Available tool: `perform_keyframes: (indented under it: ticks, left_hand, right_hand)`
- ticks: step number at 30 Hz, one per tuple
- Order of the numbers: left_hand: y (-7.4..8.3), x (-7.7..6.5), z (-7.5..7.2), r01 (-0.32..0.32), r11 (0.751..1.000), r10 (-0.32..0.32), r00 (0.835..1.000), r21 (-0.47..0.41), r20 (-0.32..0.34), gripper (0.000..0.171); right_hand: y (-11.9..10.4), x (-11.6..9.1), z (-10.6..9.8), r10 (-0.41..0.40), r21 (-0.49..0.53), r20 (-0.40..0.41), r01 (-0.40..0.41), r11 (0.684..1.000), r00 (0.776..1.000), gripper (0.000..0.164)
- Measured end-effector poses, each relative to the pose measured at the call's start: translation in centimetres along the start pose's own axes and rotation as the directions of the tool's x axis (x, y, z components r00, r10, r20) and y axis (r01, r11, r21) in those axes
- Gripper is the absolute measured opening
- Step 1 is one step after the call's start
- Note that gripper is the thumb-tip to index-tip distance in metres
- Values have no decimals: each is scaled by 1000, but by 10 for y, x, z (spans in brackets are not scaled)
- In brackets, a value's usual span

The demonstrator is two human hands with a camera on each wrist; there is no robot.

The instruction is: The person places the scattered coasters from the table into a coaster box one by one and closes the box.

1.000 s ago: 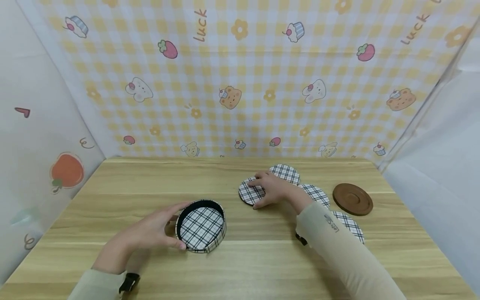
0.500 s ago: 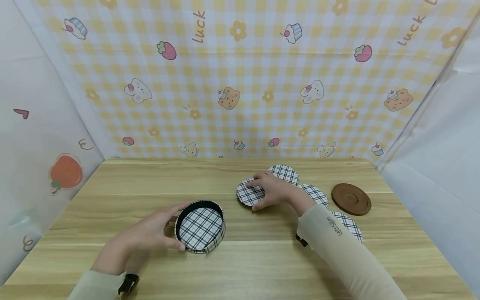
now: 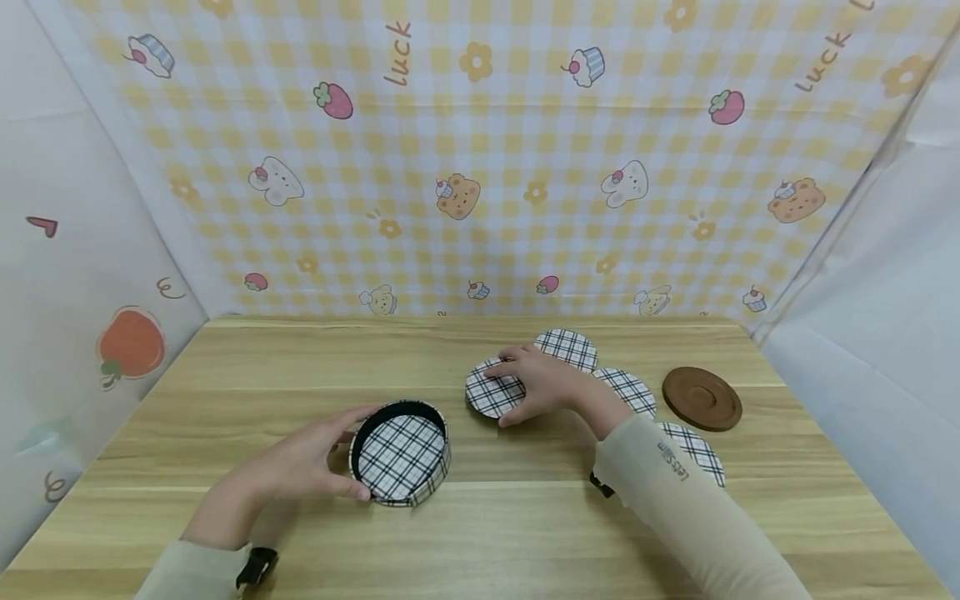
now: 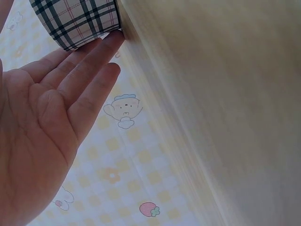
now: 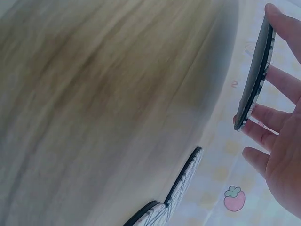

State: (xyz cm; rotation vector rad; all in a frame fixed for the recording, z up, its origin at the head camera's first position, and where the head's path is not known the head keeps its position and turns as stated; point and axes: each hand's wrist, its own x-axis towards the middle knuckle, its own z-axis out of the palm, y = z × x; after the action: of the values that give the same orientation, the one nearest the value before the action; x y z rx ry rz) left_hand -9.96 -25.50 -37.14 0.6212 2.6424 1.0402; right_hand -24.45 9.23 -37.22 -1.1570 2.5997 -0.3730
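On the table, a round plaid coaster holder (image 3: 437,485) with a dark inner wall has a plaid round face inside; whether that is a coaster or the holder's floor, I cannot tell. My left hand (image 3: 311,458) holds its left side, thumb at the front and fingers behind. In the left wrist view, long fingers touch the plaid outer wall (image 4: 87,21). My right hand (image 3: 551,385) grips a round plaid coaster (image 3: 491,393) by its edge. The right wrist view shows this coaster (image 5: 256,75) edge-on, raised off the table, between thumb and fingertips.
Behind and beside the right forearm lie more plaid coasters: one at the back (image 3: 567,348), one in the middle (image 3: 628,390), one partly under the sleeve (image 3: 697,450). A brown round wooden disc (image 3: 702,398) lies farther right. A patterned cloth (image 3: 480,208) hangs behind the table.
My right hand has lifted the coaster and moved it slightly left, toward the holder. My left hand and the holder stay in place.
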Motion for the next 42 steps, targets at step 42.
perform_keyframes:
  ticks: [42]
  left_hand:
    - [-1,0,0,-5,1000,5,1000,20,3,110]
  right_hand:
    - [-81,12,3,-285,-72,-36,282,957,958,80]
